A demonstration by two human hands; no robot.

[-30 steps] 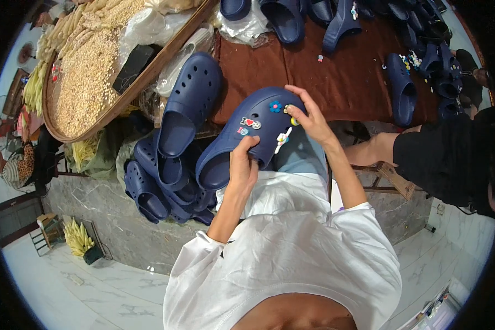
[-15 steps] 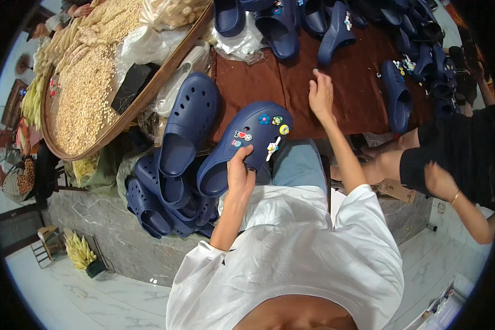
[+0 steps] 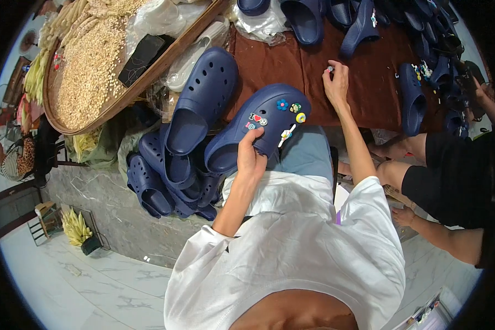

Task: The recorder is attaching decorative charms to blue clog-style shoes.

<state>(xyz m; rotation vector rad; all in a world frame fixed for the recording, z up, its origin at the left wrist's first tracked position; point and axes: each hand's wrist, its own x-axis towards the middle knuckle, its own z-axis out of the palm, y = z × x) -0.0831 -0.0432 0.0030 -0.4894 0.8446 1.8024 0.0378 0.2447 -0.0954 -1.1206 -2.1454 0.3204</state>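
The blue clog (image 3: 258,129) with little charms rests on the person's lap, just beside the brown table (image 3: 269,60). The left hand (image 3: 251,159) grips its side. The right hand (image 3: 335,82) pinches a small charm (image 3: 330,69) on the table.

Probably workshop: piled navy clogs (image 3: 170,165)

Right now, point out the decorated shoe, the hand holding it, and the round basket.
decorated shoe (image 3: 269,113), head view, on its blue upper beside the charms.
left hand (image 3: 251,159), head view, on the back of the hand.
round basket (image 3: 165,59), head view, on its brown rim.
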